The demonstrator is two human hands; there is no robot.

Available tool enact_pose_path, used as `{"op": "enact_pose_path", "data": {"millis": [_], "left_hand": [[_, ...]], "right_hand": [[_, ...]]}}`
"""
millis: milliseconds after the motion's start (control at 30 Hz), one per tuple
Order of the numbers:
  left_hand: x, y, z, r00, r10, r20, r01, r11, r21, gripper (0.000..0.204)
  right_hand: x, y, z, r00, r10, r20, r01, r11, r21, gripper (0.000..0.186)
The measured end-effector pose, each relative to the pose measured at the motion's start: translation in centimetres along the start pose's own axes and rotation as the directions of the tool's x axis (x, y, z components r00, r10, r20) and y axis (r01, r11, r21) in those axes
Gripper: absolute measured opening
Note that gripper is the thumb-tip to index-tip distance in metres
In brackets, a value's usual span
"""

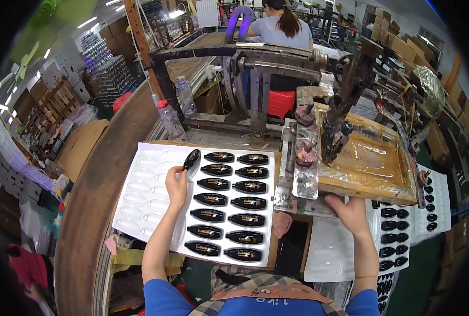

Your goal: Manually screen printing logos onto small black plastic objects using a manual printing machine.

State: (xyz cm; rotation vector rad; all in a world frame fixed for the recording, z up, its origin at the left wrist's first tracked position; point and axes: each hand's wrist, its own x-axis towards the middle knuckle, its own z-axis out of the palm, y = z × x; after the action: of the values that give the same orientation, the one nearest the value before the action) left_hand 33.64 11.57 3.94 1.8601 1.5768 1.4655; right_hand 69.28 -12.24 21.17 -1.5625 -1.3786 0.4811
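One long brown surface (120, 158) curves down the left side, and near its right edge lies one white moulded tray (161, 150) with pale hollows along its left edge. Right of those hollows, the left hand (177, 185) reaches over the tray toward its far edge, fingers pinched nearly together around the lower end of one black piece (192, 158), which is tilted with its top leaning right; whether it touches the tray I cannot tell. Beyond the tray's far edge stand two clear bottles, one red-capped (170, 122) and one plain (186, 97). Fourteen black pieces (211, 199) with gold print lie in two columns of seven, the right column running along the tray's right edge from far corner to near corner. Just off that edge is one pink cloth (282, 225). Farther right, one wooden frame (350, 193) sits in a metal press (306, 181); the right hand (352, 215) is at the press's near edge, thumb visible, the other fingers hidden, so I cannot tell how far they are open or what they hold. Past it, a second white tray (374, 245) carries at least ten small black parts (388, 238).
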Motion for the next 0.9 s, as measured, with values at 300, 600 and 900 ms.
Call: {"op": "enact_pose_path", "data": {"millis": [300, 600, 900], "left_hand": [[-0.9, 1.4, -0.8, 0.97, 0.14, 0.199, -0.188, 0.951, 0.244, 0.025], [3.2, 22.9, -1.0, 0.799, 0.601, -0.023, -0.577, 0.755, -0.312, 0.014], [8.4, 37.3, 1.8, 0.629, 0.453, 0.632, 0.387, 0.523, -0.76, 0.028]], "right_hand": [[0.7, -0.1, 1.1, 0.996, 0.057, -0.075, -0.05, 0.993, 0.103, 0.034], [0.9, -0.2, 1.2, 0.995, 0.068, -0.073, -0.049, 0.971, 0.234, 0.032], [-4.3, 1.7, -2.1, 0.895, -0.106, -0.433, 0.27, 0.901, 0.339, 0.038]]}}
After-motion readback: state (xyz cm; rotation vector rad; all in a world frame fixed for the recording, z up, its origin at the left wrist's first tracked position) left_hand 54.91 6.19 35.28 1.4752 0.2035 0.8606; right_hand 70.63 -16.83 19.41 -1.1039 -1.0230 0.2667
